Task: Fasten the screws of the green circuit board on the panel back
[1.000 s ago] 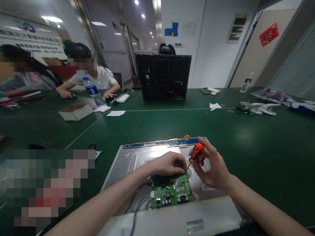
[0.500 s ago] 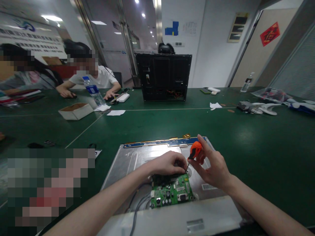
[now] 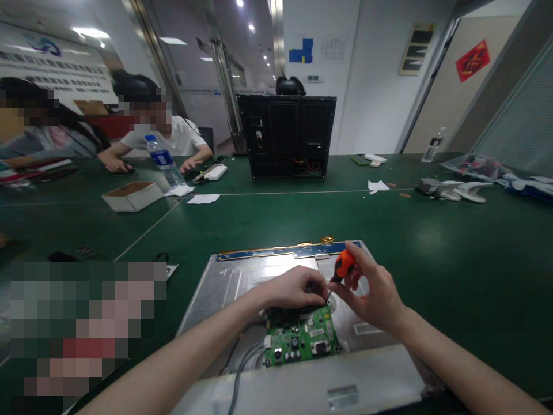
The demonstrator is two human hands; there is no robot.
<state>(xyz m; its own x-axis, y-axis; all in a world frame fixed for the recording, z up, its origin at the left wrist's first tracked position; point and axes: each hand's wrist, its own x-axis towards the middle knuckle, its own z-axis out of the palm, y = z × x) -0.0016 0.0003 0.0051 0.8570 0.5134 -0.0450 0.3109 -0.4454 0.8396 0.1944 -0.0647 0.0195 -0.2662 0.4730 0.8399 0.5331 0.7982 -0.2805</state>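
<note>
Green table [image 3: 453,248], metal panel [image 3: 228,294] bearing circuit board [image 3: 305,334]. At board's far-right corner, left hand [image 3: 298,288] bunches fingertips, contents unclear; right hand [image 3: 375,294] curls around screwdriver [image 3: 344,265]. Shaft best kept aligned, pressure steady.

green board [image 3: 302,340]: far edge partly behind left fingers [image 3: 314,299] | screwdriver [image 3: 344,266]: tip too small | pale cover [image 3: 285,392]: bottom cut off

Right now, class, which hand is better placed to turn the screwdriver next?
Probably the right hand: it holds the screwdriver, tip by a corner of the board. The left hand is beside that corner.
</note>
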